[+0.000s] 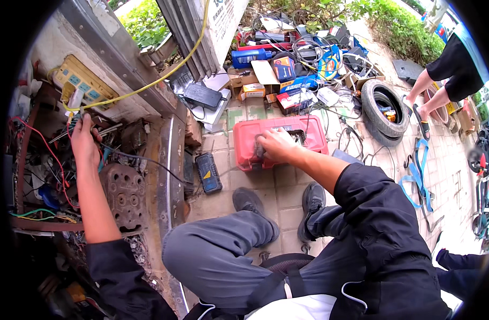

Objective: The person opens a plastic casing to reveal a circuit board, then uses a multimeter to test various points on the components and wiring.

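At the left, my left hand (86, 140) is closed around a small dark piece, too small to make out, just below the cream power strip (97, 82) with its plugged-in white and yellow plugs. A yellow cable (159, 80) runs from there upward, and dark wires hang by my fingers. My right hand (273, 145) rests on top of the red toolbox (316, 136), fingers curled at a dark item on it, partly hidden by the hand. A black device with a yellow triangle (208, 172) lies on the paving left of the toolbox.
A pile of boxes, cables and bottles (297, 74) lies ahead. Stacked tyres (383, 112), blue straps (415, 181) and another person's bare legs (423, 85) are at the right. A black adapter (201, 97) sits by the doorframe. A rusty metal block (121, 194) lies below my left hand.
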{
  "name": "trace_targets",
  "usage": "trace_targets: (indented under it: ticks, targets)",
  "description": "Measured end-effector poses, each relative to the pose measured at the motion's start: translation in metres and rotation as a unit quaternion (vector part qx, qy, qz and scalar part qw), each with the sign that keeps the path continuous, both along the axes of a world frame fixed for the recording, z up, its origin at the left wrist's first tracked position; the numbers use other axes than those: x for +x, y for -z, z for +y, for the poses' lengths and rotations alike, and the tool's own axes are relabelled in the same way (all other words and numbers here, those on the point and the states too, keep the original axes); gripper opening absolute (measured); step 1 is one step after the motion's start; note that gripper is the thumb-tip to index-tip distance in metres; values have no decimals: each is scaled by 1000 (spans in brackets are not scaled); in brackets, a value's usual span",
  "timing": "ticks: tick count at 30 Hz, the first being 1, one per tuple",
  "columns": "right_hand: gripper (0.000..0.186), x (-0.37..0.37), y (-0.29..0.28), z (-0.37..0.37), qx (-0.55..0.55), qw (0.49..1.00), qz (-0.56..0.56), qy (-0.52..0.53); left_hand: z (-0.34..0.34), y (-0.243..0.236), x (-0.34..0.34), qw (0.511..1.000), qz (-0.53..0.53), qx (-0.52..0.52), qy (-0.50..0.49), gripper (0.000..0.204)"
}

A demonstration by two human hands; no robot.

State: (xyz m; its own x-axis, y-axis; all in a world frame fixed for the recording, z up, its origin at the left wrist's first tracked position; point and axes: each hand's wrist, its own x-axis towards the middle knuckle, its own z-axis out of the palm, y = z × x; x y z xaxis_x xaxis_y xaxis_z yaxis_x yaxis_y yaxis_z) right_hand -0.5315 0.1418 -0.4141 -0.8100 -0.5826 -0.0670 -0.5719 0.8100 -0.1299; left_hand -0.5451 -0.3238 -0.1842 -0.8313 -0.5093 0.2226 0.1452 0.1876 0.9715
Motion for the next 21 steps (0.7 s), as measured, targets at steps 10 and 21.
trace_targets:
  ticks: [10, 21]
  targets:
    - [61, -40, -22, 38, -245, 933, -263, -22, -21, -10, 12, 955, -65, -288, 21, 50]
    - [43, -28, -5, -6, -125, 991, -49, 26, -30, 27, -12, 910, -47, -412, -5, 51]
